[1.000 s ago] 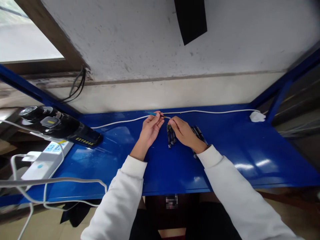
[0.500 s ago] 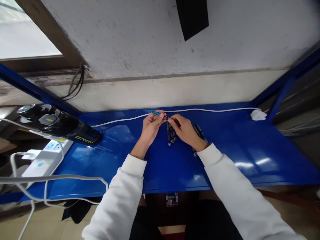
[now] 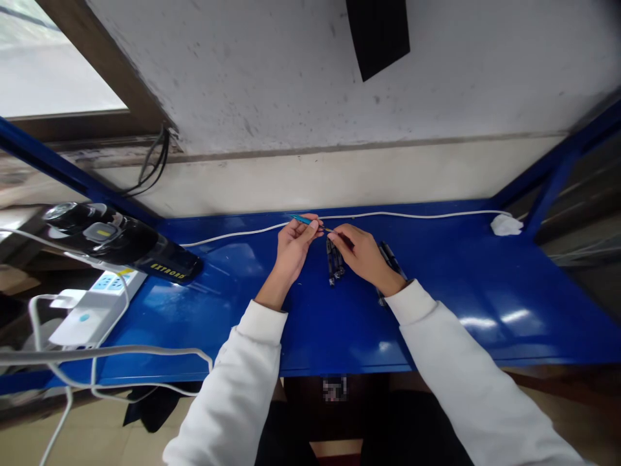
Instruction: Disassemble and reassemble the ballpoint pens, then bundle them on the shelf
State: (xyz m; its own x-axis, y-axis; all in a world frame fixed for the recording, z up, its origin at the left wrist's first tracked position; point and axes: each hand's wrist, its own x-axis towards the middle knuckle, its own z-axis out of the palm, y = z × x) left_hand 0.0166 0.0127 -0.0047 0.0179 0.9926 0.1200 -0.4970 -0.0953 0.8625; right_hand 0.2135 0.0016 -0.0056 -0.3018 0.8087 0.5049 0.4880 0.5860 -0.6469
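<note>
My left hand [image 3: 294, 249] is closed around a blue pen [image 3: 301, 220], whose blue end sticks out at the upper left of the fingers. From the pen's other end a thin rod like a pen refill [image 3: 326, 229] runs toward my right hand [image 3: 358, 252], which pinches it between thumb and fingertips. Whether the rod sits inside the pen is hidden by my fingers. Just below, between the hands, lies a bunch of black pens [image 3: 334, 265]. More dark pens [image 3: 391, 255] lie partly covered by my right hand and wrist.
Along the back of the blue table [image 3: 334, 330] runs a white cable [image 3: 412, 214] to a white lump [image 3: 507, 224] at the right. A black bottle [image 3: 165, 259] leans at the left over a white power strip [image 3: 97, 307]. Loose white cords [image 3: 145, 350] cross the front left.
The view has shifted slightly. My right hand seems a little farther from my left, with slightly more of the thin rod showing. Both hands keep their hold.
</note>
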